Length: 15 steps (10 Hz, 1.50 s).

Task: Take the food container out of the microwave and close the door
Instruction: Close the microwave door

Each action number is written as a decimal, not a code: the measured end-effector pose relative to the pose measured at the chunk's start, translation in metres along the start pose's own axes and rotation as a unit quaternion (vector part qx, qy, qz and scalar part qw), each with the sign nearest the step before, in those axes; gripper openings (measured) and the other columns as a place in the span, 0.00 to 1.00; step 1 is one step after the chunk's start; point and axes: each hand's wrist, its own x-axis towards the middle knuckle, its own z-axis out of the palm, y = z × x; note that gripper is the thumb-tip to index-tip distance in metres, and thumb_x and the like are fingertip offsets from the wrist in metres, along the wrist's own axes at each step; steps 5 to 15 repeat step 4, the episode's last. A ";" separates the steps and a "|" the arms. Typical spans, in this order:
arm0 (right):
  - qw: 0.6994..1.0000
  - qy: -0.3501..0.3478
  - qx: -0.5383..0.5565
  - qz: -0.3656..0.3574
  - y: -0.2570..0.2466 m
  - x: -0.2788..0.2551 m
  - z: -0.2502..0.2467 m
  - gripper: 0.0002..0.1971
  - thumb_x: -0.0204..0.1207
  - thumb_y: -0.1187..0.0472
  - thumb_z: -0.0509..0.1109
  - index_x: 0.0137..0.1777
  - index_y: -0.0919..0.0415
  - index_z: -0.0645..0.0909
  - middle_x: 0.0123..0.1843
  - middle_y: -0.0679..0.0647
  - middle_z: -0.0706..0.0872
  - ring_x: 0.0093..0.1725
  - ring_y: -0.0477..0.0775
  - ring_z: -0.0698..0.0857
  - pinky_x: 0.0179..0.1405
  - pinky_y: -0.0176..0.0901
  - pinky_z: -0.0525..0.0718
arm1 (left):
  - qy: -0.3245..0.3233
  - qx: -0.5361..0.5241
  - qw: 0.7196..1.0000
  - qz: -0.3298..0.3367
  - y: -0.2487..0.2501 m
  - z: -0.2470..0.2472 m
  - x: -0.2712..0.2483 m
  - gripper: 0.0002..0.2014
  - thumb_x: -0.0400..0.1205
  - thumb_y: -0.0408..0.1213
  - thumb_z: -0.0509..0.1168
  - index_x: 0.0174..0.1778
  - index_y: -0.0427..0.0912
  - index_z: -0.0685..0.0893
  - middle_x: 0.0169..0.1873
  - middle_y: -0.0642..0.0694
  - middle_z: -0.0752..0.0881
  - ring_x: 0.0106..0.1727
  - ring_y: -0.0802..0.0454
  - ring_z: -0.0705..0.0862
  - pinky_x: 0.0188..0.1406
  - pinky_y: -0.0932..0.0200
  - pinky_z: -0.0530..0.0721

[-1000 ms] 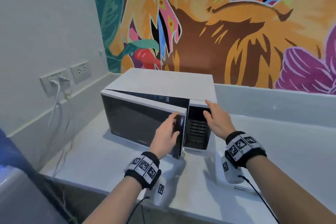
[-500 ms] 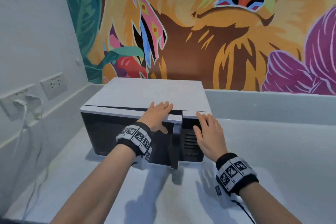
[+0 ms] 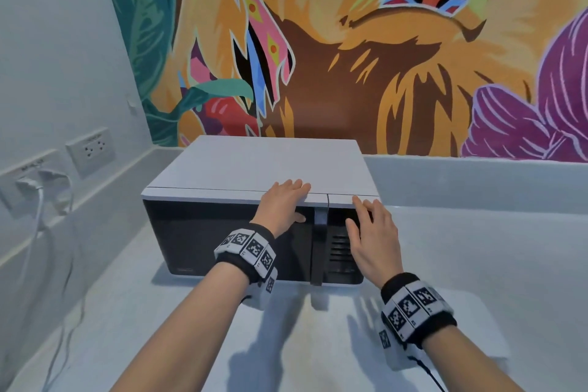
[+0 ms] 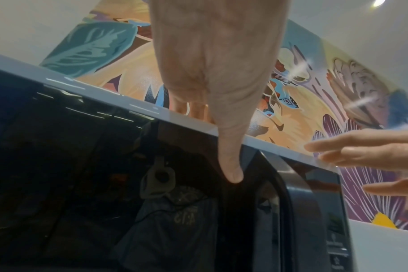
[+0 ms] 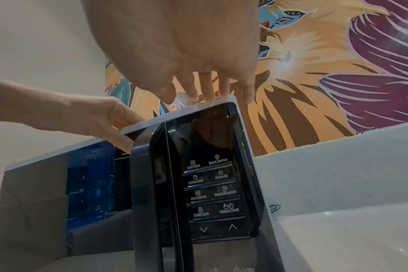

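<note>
A white microwave (image 3: 254, 165) with a dark glass door (image 3: 222, 239) stands on the counter, its door flush with the body. My left hand (image 3: 283, 204) lies with straight fingers on the door's top edge near the black handle (image 3: 319, 251). Its thumb (image 4: 231, 165) presses the glass. My right hand (image 3: 372, 232) is spread in front of the control panel (image 5: 212, 184), fingertips by its top edge; whether they touch it I cannot tell. Neither hand holds anything. No food container shows in any view.
The white counter (image 3: 477, 264) stretches right of and in front of the microwave. Wall sockets (image 3: 92, 149) with plugs and a hanging white cable (image 3: 38, 200) are on the left wall. A painted mural wall rises close behind the microwave.
The door swung from ajar to flush with the body. My left hand left the handle and now lies on the door's top edge. My right hand stayed by the panel.
</note>
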 end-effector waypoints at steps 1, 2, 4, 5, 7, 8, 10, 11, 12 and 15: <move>1.000 -0.002 -0.011 -0.002 0.000 0.001 0.001 0.26 0.83 0.50 0.52 0.81 0.54 0.63 0.79 0.57 0.69 0.80 0.59 0.64 0.79 0.54 0.64 | 0.002 0.007 1.000 -0.002 0.001 0.002 0.001 0.29 0.76 0.41 0.71 0.72 0.43 0.71 0.63 0.45 0.80 0.62 0.43 0.79 0.61 0.48 0.78; 0.999 -0.015 -0.030 0.002 -0.003 -0.001 0.000 0.26 0.83 0.49 0.51 0.81 0.53 0.62 0.79 0.59 0.68 0.80 0.59 0.64 0.79 0.55 0.66 | -0.015 0.003 1.000 -0.015 0.005 0.000 -0.001 0.31 0.76 0.41 0.71 0.74 0.43 0.69 0.66 0.45 0.79 0.67 0.43 0.77 0.69 0.45 0.74; 0.999 -0.046 -0.004 0.002 -0.006 -0.002 -0.010 0.26 0.82 0.52 0.54 0.81 0.53 0.61 0.80 0.58 0.64 0.81 0.58 0.62 0.79 0.55 0.67 | -0.019 -0.021 0.995 -0.098 0.027 -0.003 -0.018 0.34 0.83 0.37 0.60 0.84 0.45 0.52 0.84 0.42 0.56 0.85 0.40 0.52 0.83 0.33 0.48; 0.999 -0.046 -0.004 0.002 -0.006 -0.002 -0.010 0.26 0.82 0.52 0.54 0.81 0.53 0.61 0.80 0.58 0.64 0.81 0.58 0.62 0.79 0.55 0.67 | -0.019 -0.021 0.995 -0.098 0.027 -0.003 -0.018 0.34 0.83 0.37 0.60 0.84 0.45 0.52 0.84 0.42 0.56 0.85 0.40 0.52 0.83 0.33 0.48; 0.999 -0.046 -0.004 0.002 -0.006 -0.002 -0.010 0.26 0.82 0.52 0.54 0.81 0.53 0.61 0.80 0.58 0.64 0.81 0.58 0.62 0.79 0.55 0.67 | -0.019 -0.021 0.995 -0.098 0.027 -0.003 -0.018 0.34 0.83 0.37 0.60 0.84 0.45 0.52 0.84 0.42 0.56 0.85 0.40 0.52 0.83 0.33 0.48; 0.999 -0.046 -0.004 0.002 -0.006 -0.002 -0.010 0.26 0.82 0.52 0.54 0.81 0.53 0.61 0.80 0.58 0.64 0.81 0.58 0.62 0.79 0.55 0.67 | -0.019 -0.021 0.995 -0.098 0.027 -0.003 -0.018 0.34 0.83 0.37 0.60 0.84 0.45 0.52 0.84 0.42 0.56 0.85 0.40 0.52 0.83 0.33 0.48; 0.999 -0.046 -0.004 0.002 -0.006 -0.002 -0.010 0.26 0.82 0.52 0.54 0.81 0.53 0.61 0.80 0.58 0.64 0.81 0.58 0.62 0.79 0.55 0.67 | -0.019 -0.021 0.995 -0.098 0.027 -0.003 -0.018 0.34 0.83 0.37 0.60 0.84 0.45 0.52 0.84 0.42 0.56 0.85 0.40 0.52 0.83 0.33 0.48; 0.999 -0.046 -0.004 0.002 -0.006 -0.002 -0.010 0.26 0.82 0.52 0.54 0.81 0.53 0.61 0.80 0.58 0.64 0.81 0.58 0.62 0.79 0.55 0.67 | -0.019 -0.021 0.995 -0.098 0.027 -0.003 -0.018 0.34 0.83 0.37 0.60 0.84 0.45 0.52 0.84 0.42 0.56 0.85 0.40 0.52 0.83 0.33 0.48; 0.999 -0.046 -0.004 0.002 -0.006 -0.002 -0.010 0.26 0.82 0.52 0.54 0.81 0.53 0.61 0.80 0.58 0.64 0.81 0.58 0.62 0.79 0.55 0.67 | -0.019 -0.021 0.995 -0.098 0.027 -0.003 -0.018 0.34 0.83 0.37 0.60 0.84 0.45 0.52 0.84 0.42 0.56 0.85 0.40 0.52 0.83 0.33 0.48; 0.999 -0.046 -0.004 0.002 -0.006 -0.002 -0.010 0.26 0.82 0.52 0.54 0.81 0.53 0.61 0.80 0.58 0.64 0.81 0.58 0.62 0.79 0.55 0.67 | -0.019 -0.021 0.995 -0.098 0.027 -0.003 -0.018 0.34 0.83 0.37 0.60 0.84 0.45 0.52 0.84 0.42 0.56 0.85 0.40 0.52 0.83 0.33 0.48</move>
